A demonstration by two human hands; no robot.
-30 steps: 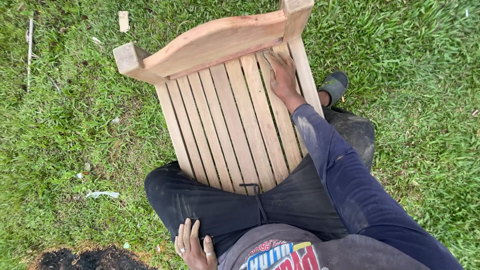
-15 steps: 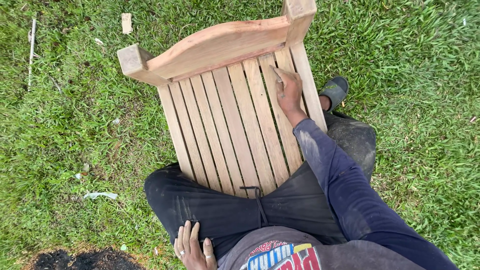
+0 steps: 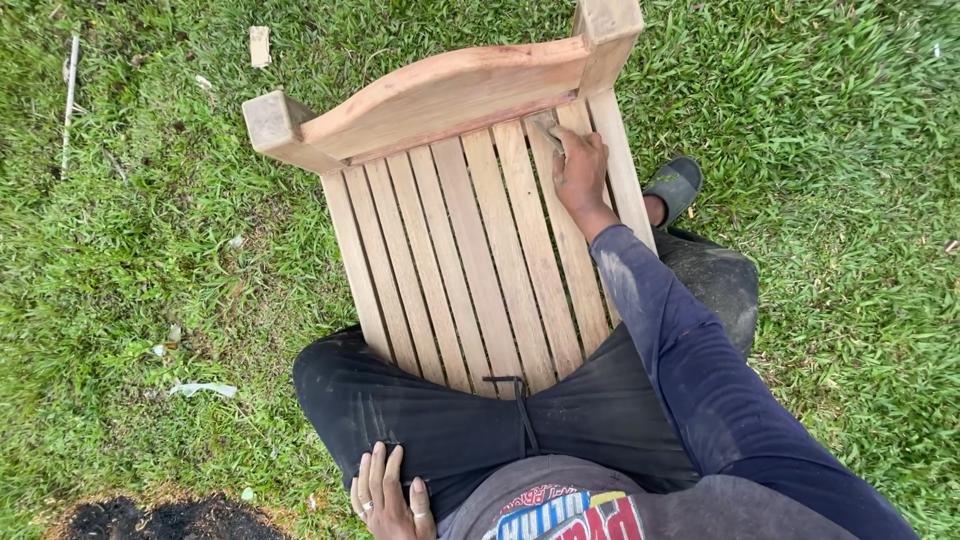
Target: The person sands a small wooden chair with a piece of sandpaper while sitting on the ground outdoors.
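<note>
A slatted wooden chair back (image 3: 470,260) lies across my lap, with its curved top rail (image 3: 440,95) pointing away from me. My right hand (image 3: 580,170) presses down on the right-hand slats just below the rail. Under its fingers is a small tan pad (image 3: 548,130) that looks like sandpaper. My left hand (image 3: 390,495) rests flat on my left thigh, fingers apart, with rings on it and nothing in it. I sit on grass in dark trousers and a dark blue sleeve.
Grass (image 3: 150,250) lies all around. A small wood offcut (image 3: 260,45) and a thin stick (image 3: 70,95) lie at the far left. White scraps (image 3: 203,389) are at the left, and a dark burnt patch (image 3: 165,520) at the bottom left. My sandalled foot (image 3: 675,185) shows right of the chair.
My right hand slid down the slat away from the top rail, then back up toward it. My left hand stayed on my thigh. The view shifted slightly.
</note>
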